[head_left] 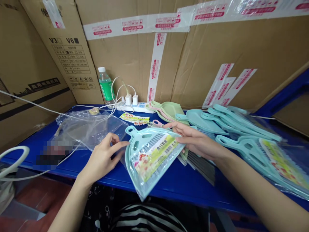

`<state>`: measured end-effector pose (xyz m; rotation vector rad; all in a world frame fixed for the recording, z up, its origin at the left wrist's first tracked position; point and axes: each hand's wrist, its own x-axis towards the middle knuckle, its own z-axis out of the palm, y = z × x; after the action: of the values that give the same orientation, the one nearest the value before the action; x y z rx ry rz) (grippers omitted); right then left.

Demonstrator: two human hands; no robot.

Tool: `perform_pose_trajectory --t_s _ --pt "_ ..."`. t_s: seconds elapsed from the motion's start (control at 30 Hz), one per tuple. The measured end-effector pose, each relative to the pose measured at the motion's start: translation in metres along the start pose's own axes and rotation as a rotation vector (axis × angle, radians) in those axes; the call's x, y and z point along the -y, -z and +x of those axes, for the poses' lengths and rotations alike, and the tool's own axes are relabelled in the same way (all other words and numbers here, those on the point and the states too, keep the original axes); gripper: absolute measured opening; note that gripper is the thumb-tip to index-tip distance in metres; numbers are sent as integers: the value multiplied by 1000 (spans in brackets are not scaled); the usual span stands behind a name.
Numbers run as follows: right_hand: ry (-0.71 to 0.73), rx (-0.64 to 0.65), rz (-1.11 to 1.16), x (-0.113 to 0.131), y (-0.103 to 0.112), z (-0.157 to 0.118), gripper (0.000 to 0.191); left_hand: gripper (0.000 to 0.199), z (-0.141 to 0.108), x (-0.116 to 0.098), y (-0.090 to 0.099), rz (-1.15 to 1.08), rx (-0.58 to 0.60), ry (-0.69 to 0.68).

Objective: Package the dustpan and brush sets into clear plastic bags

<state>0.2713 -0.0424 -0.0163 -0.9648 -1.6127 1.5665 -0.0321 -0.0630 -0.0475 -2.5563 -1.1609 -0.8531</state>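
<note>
A light teal dustpan-and-brush set [151, 161] in a clear plastic bag is held tilted above the table's front edge. A yellow-green printed card [159, 151] lies over the brush bristles inside it. My right hand [195, 138] grips the set's right edge, thumb on top and fingers partly hidden behind. At the left side, beside the handle, my left hand [103, 156] pinches the bag's edge between thumb and fingers. Grey brush bristles [200, 166] stick out on the table below my right wrist.
Bagged teal dustpan sets [256, 154] and loose teal dustpans [200, 119] lie at right. Behind are green dustpans [172, 111], printed cards [135, 118] and a power strip [137, 107] with cables. Clear bags [89, 127] lie left, a bottle [106, 87] beyond. Cardboard boxes [130, 54] wall the back.
</note>
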Motion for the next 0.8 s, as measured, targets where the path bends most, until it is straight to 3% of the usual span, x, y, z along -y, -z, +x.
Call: perform_pose_trajectory --t_s 0.2,0.47,0.63,0.7,0.8 --pt "25 -105 -10 0 3 0 37 32 2 -7 3 71 -28 -337" --pt "-18 -339 28 -10 -7 6 46 26 0 -29 4 117 -120 -483" --pt "-40 -319 290 -18 -34 -21 89 33 7 -38 0 248 -165 -507" --pt "-34 -259 332 -26 -44 -40 97 36 10 -40 -3 288 -175 -522" --pt "-48 -170 271 -37 -55 -64 93 37 10 -44 -7 291 -186 -560"
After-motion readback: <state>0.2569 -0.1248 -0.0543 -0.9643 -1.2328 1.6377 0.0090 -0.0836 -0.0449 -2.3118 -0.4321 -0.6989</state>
